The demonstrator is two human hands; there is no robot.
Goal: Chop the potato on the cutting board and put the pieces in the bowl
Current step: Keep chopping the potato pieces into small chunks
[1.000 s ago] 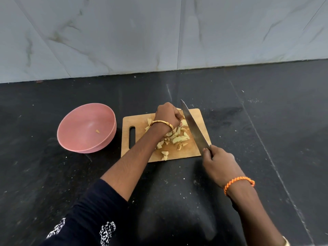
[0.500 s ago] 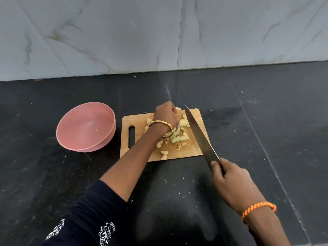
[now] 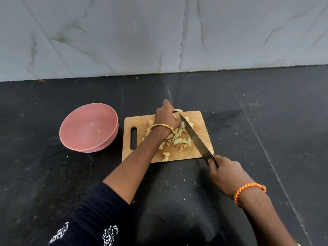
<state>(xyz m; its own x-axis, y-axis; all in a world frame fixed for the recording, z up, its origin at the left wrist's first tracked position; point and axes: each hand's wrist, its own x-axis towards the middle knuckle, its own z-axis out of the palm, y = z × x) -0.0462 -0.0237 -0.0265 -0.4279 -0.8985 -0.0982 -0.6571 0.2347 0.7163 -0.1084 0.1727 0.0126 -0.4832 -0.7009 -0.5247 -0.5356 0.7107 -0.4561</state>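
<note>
Steadying potato pieces [image 3: 177, 141] on the cutting board [image 3: 193, 153], left hand [image 3: 166, 119] with fingers curled down over them, clear of the knife [image 3: 195, 137] gripped by right hand [image 3: 225, 176]; pink bowl [image 3: 88, 128] waits just beside, holding one piece.

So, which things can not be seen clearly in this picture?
- Head view: what the left hand holds down is hidden under its own fingers.
- The knife handle is covered by the right hand; only the blade shows.
- Some potato pieces lie hidden under the left wrist.
- The bit in the bowl is too small to identify.
</note>
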